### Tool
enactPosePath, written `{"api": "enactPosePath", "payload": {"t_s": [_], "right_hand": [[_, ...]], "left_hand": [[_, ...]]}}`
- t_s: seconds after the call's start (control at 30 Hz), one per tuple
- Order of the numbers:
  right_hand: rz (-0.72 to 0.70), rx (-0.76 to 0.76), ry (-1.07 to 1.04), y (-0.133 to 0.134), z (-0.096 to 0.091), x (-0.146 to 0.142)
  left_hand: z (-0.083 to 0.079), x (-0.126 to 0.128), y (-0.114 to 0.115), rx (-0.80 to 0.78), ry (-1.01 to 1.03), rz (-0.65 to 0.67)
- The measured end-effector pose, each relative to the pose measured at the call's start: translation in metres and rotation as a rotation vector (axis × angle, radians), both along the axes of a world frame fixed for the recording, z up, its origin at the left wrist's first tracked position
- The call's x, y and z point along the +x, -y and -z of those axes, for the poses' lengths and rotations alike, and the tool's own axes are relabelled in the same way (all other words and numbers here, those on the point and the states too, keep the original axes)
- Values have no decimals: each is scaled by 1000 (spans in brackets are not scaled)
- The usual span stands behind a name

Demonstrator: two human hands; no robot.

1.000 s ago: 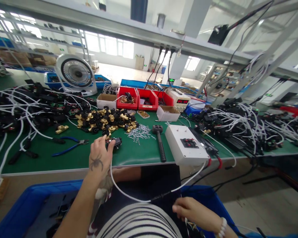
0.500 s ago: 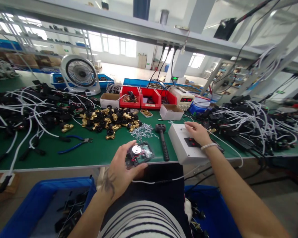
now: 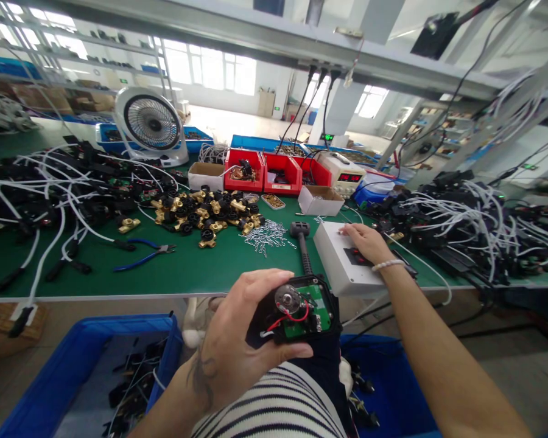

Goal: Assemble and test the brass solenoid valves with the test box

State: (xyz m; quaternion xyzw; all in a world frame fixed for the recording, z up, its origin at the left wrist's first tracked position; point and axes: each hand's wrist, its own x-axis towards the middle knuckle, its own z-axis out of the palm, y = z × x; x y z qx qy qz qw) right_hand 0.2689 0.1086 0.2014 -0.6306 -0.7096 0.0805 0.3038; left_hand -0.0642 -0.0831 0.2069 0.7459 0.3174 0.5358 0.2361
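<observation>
Our left hand [image 3: 237, 353] grips 1 open black module [image 3: 299, 307] above our lap; our right hand [image 3: 365, 240] rests flat, fingers spread, on the white test box [image 3: 342, 267]. Loosen that grip and its exposed red wires may snag.

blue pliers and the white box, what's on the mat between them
In the head view, between the blue pliers and white box lie loose metal clips and a black mallet.
</observation>
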Motion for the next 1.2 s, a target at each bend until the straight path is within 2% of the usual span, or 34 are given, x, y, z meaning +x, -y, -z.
{"api": "enactPosePath", "payload": {"t_s": [0.43,0.6,0.7,0.73,0.8,0.9,0.97,1.07,1.2], "right_hand": [[8,58,-6,0,5,1],[50,201,-8,7,-2,4],[93,384,-85,37,-11,0],[75,434,-150,53,-13,-5],[-57,456,-338,91,-13,-23],[-421,275,-599,149,-8,-63],[-550,171,-742,177,-5,-90],[-627,34,-900,201,-4,-119],[-641,-44,-986,209,-13,-132]], "left_hand": [[-4,0,1,73,42,85],[-5,-2,4,134,32,73],[-5,-3,5,128,28,69],[-5,-3,5,121,30,66],[-5,-2,6,114,40,65],[-4,2,5,114,43,85],[-3,6,5,113,43,105],[2,16,8,80,83,118],[6,25,16,-17,124,137]]}}
